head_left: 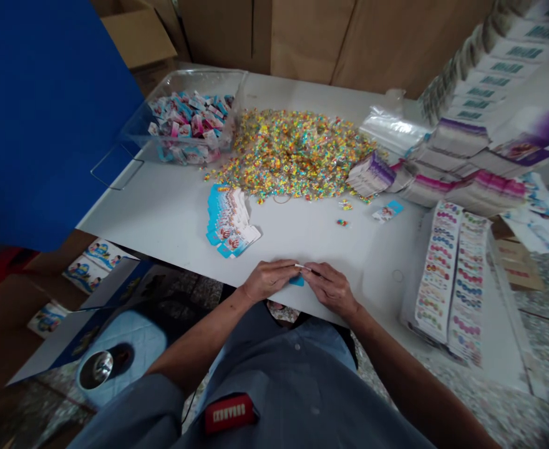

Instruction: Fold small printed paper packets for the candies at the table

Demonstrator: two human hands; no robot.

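At the table's front edge, my left hand (268, 279) and my right hand (330, 288) meet around a small blue-and-white carton (296, 280). Fingers of both hands close on it from either side and cover most of it. Ahead and to the left lies a fanned stack of flat blue-and-white cartons (230, 221). One more flat carton (388, 211) rests on the table to the right. Two small colourful packets, one of them a bright packet (342, 222), lie between that carton and a wide heap of similar packets (297, 153).
A clear plastic bin (134, 128) of filled cartons stands back left. On the right are stacks of purple and pink cartons (471, 187), clear plastic bags (391, 128) and sticker strips (436, 274). A blue panel (45, 112) borders the left; a stool (138, 337) holds a metal cup.
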